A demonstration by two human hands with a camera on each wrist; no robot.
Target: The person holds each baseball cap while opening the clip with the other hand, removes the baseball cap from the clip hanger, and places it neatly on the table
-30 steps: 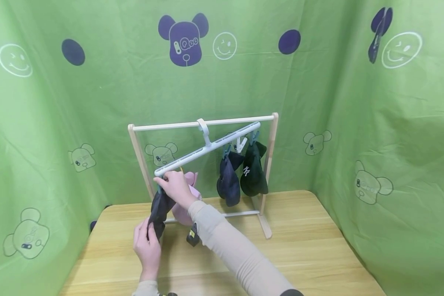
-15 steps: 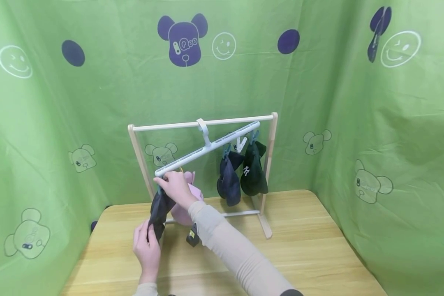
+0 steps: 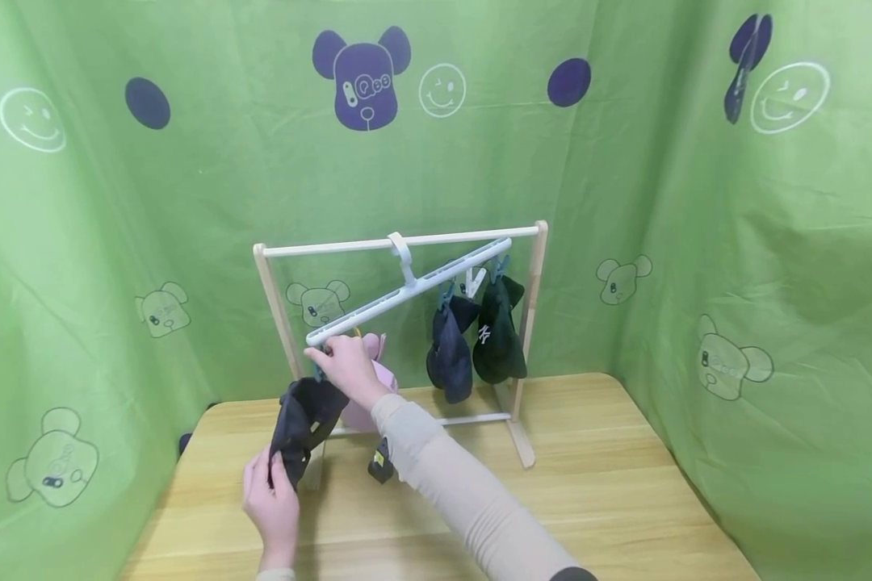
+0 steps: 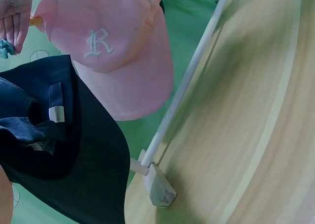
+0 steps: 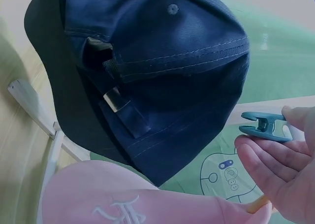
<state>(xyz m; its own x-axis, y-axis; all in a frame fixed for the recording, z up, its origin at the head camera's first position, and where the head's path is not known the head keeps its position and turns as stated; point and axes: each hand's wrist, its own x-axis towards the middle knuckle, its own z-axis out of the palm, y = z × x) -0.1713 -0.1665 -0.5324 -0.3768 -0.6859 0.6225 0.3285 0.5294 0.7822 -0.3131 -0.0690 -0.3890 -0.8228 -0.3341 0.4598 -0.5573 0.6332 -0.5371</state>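
head: above, fwd+dn, far | L/R wrist: close, share held dark cap point(image 4: 74, 135)

Bright, even light in the head view, soft shadows on the table point(image 3: 589, 484), lower centre; wrist views run cooler, glare upper right in the right one, cap brim point(image 4: 101, 172) near-black in the left.
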